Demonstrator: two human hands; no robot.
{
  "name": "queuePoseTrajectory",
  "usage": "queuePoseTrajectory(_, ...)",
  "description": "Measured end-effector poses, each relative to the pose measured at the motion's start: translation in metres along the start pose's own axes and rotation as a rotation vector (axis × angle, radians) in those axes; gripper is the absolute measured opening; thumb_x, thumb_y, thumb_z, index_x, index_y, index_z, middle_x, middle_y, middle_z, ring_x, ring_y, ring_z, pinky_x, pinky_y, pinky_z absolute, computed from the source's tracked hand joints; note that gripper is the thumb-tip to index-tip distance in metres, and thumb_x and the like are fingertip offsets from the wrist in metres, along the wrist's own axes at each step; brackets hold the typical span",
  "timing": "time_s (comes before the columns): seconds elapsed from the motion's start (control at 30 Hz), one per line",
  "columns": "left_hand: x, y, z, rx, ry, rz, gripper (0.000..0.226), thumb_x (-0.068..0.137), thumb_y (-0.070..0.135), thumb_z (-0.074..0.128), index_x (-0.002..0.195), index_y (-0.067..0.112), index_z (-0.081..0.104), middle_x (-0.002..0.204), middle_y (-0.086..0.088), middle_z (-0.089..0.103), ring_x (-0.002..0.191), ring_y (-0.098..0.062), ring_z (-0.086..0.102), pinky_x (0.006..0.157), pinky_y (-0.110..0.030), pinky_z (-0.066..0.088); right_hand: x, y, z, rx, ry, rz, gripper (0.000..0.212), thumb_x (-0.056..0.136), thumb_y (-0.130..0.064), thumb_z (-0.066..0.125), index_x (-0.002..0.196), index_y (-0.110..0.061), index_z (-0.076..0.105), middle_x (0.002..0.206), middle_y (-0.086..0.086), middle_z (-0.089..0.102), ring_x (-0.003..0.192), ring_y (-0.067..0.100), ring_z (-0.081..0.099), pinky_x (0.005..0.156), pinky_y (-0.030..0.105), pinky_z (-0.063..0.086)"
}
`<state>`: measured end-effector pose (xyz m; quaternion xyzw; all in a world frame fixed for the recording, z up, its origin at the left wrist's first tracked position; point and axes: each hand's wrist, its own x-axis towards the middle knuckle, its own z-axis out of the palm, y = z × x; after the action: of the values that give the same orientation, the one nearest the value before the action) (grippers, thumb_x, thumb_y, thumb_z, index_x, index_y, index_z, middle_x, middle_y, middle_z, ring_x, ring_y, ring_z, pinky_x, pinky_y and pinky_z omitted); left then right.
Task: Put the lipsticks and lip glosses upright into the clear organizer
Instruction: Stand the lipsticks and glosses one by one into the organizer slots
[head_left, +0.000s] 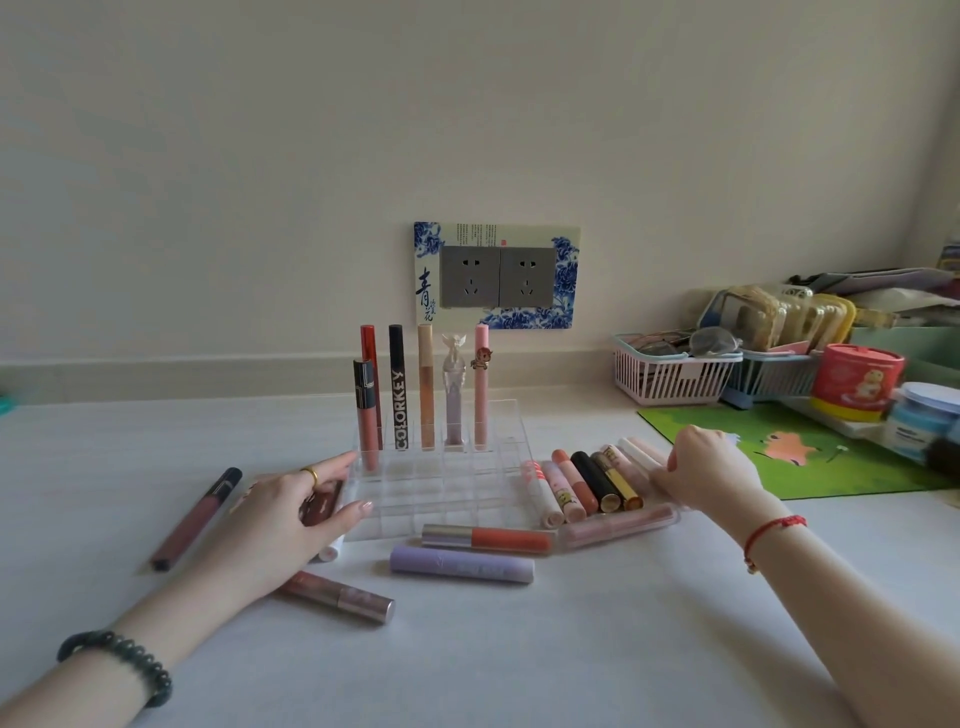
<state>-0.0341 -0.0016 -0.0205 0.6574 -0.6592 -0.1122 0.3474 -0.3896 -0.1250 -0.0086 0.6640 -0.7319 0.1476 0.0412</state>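
The clear organizer (441, 493) stands mid-table with several tubes upright at its back, among them a black Colorkey tube (398, 400) and a pink unicorn tube (481, 395). My left hand (291, 514) rests flat against its left side, thumb on the front corner, over a dark red tube (318, 508). My right hand (709, 467) bends down onto a row of lipsticks (576, 483) lying right of the organizer, fingertips and thumb pinching a pale pink lipstick (641, 451). An orange gloss (488, 538), a lilac tube (462, 565) and a clear pink tube (618, 525) lie in front.
A dark mauve gloss (197, 514) lies at the far left and a rosy gloss (337, 597) under my left forearm. At the right are a green mat (810, 467), a pink basket (670, 376), a red tin (854, 382) and a jar (922, 415). A wall socket (496, 275) is behind.
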Motion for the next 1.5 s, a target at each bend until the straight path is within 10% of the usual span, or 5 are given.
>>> queuePoseTrajectory(0.23, 0.001, -0.001, 0.0, 0.018, 0.002, 0.011, 0.054, 0.075, 0.049, 0.061, 0.126, 0.044, 0.044, 0.108, 0.015, 0.06, 0.062, 0.002, 0.067, 0.084, -0.025, 0.049, 0.001, 0.004, -0.004, 0.113, 0.003, 0.003, 0.026, 0.083, -0.023, 0.057, 0.062, -0.008, 0.052, 0.06, 0.002, 0.046, 0.053, 0.017, 0.045, 0.044, 0.024, 0.037)
queuePoseTrajectory(0.4, -0.001, 0.002, -0.001, 0.019, -0.011, 0.003, 0.055, 0.076, 0.049, 0.061, 0.128, 0.041, 0.043, 0.114, 0.015, 0.057, 0.054, 0.001, 0.066, 0.082, -0.029, 0.051, -0.011, -0.004, -0.023, 0.654, -0.028, -0.132, 0.045, 0.088, -0.031, 0.053, 0.052, -0.005, 0.058, 0.054, 0.007, 0.048, 0.05, 0.018, 0.039, 0.054, 0.026, 0.034)
queuePoseTrajectory(0.6, -0.001, 0.002, -0.004, 0.089, -0.003, 0.018, 0.06, 0.075, 0.056, 0.056, 0.13, 0.044, 0.038, 0.115, 0.022, 0.055, 0.063, 0.008, 0.064, 0.07, -0.016, 0.046, -0.021, -0.035, -0.047, 1.039, -0.15, -0.287, 0.038, 0.09, -0.026, 0.045, 0.077, 0.007, 0.059, 0.066, 0.013, 0.054, 0.059, 0.019, 0.045, 0.062, 0.031, 0.041)
queuePoseTrajectory(0.93, -0.001, 0.003, -0.004, 0.043, -0.028, -0.01, 0.056, 0.077, 0.053, 0.058, 0.13, 0.044, 0.04, 0.111, 0.021, 0.051, 0.059, 0.007, 0.065, 0.083, -0.025, 0.049, -0.003, -0.095, -0.059, 0.858, -0.016, -0.486, 0.01, 0.086, -0.017, 0.056, 0.091, -0.009, 0.06, 0.072, -0.005, 0.063, 0.062, 0.006, 0.06, 0.055, 0.011, 0.052)
queuePoseTrajectory(1.5, 0.0, 0.002, -0.003, 0.142, 0.022, -0.006, 0.057, 0.077, 0.055, 0.057, 0.13, 0.044, 0.041, 0.085, 0.022, 0.055, 0.054, 0.006, 0.055, 0.065, -0.022, 0.042, 0.01, -0.121, -0.022, 0.713, 0.055, -0.428, 0.015, 0.082, -0.016, 0.063, 0.092, -0.008, 0.068, 0.086, 0.006, 0.069, 0.078, 0.016, 0.062, 0.075, 0.027, 0.052)
